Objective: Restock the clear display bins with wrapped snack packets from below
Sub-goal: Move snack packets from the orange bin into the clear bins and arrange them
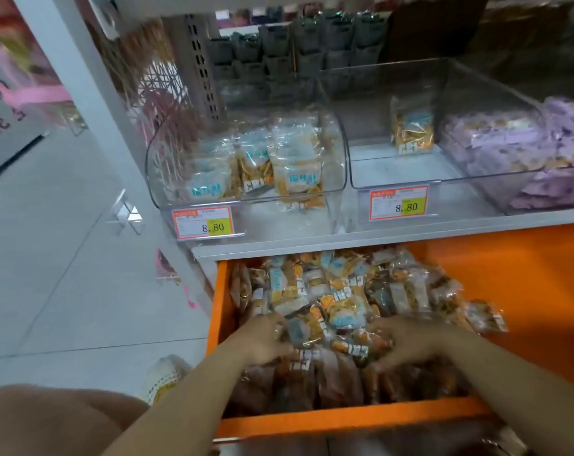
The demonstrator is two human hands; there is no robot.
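An open orange drawer below the shelf is heaped with clear wrapped snack packets. My left hand and my right hand are both dug into the pile, fingers curled around a bunch of packets between them. On the shelf above, the left clear bin holds several of the same packets. The middle clear bin has a single packet standing at its back.
A third bin on the right is full of purple-wrapped packets. Price tags reading 8.80 hang on the bin fronts. The grey shelf edge overhangs the drawer. Tiled floor lies to the left, and my knee is at the lower left.
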